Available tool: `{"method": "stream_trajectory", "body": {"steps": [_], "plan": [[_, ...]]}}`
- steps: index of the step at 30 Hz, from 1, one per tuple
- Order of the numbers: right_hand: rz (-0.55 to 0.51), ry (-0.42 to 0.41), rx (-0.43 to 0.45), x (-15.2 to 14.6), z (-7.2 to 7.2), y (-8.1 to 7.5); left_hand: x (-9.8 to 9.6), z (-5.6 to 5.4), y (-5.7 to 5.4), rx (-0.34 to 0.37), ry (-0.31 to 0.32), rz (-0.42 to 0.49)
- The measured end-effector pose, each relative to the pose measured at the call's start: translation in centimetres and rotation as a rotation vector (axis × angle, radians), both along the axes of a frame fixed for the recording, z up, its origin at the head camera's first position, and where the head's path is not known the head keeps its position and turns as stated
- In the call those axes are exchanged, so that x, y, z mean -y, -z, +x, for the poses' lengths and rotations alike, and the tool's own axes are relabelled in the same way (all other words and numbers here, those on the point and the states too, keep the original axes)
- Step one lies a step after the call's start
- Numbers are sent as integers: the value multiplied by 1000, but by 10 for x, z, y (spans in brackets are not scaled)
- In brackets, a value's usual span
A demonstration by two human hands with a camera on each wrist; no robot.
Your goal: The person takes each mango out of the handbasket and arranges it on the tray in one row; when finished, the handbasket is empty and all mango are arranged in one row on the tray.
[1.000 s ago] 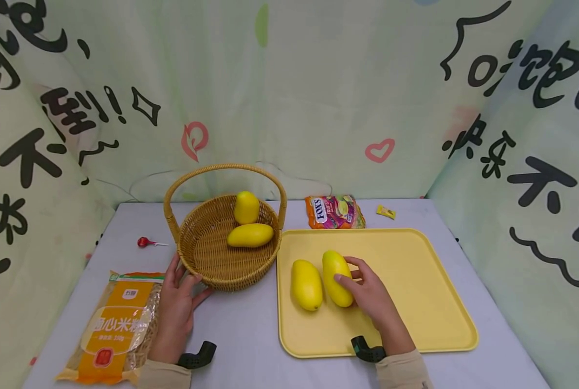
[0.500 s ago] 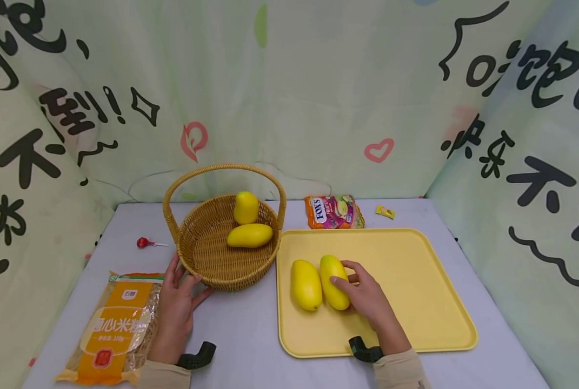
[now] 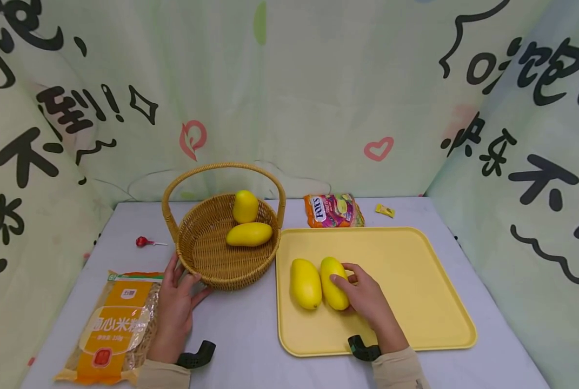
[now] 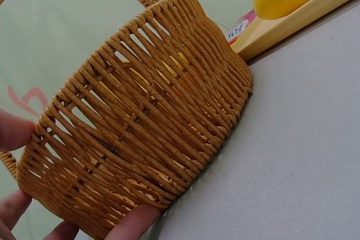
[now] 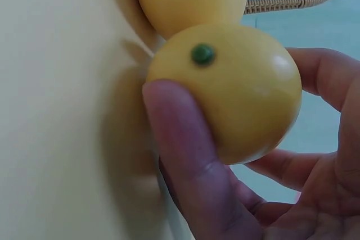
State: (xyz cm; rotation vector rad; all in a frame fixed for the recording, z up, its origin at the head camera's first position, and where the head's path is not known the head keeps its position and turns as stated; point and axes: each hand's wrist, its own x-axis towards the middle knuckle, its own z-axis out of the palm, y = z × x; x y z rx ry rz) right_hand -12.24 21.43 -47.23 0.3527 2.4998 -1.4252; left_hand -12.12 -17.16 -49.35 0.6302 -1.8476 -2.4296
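Note:
In the head view my right hand (image 3: 367,297) grips a smooth yellow mango (image 3: 334,283) by its right side, over the tray. The right wrist view shows its green stem spot and my thumb across the near end. Just left of it, a second yellow mango (image 3: 306,284) lies on the yellow tray (image 3: 416,292). My left hand (image 3: 174,313) touches the near left side of a wicker basket (image 3: 204,248), fingers spread against its wall (image 4: 140,111). Inside the basket are two more yellow mangoes, one at the back (image 3: 245,207) and one at the right (image 3: 249,234).
An orange-labelled bag of puffed food (image 3: 114,329) lies left of my left hand. Beyond it is a red lollipop (image 3: 143,242). Behind the tray lie a FOX'S candy bag (image 3: 334,210) and a small yellow wrapped candy (image 3: 385,210). The basket's tall handle (image 3: 223,165) arches upward.
My right hand and the mango in it have shifted slightly left and toward me, close against the other mango on the tray. The left hand and basket stay in place.

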Motion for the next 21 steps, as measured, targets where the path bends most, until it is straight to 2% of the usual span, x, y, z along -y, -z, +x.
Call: {"method": "stream_trajectory", "body": {"steps": [10, 21], "plan": [[63, -23, -1, -2, -1, -3, 0, -1, 2, -6, -5, -4], [72, -16, 14, -5, -1, -6, 1, -1, 3, 6, 1, 0]]}}
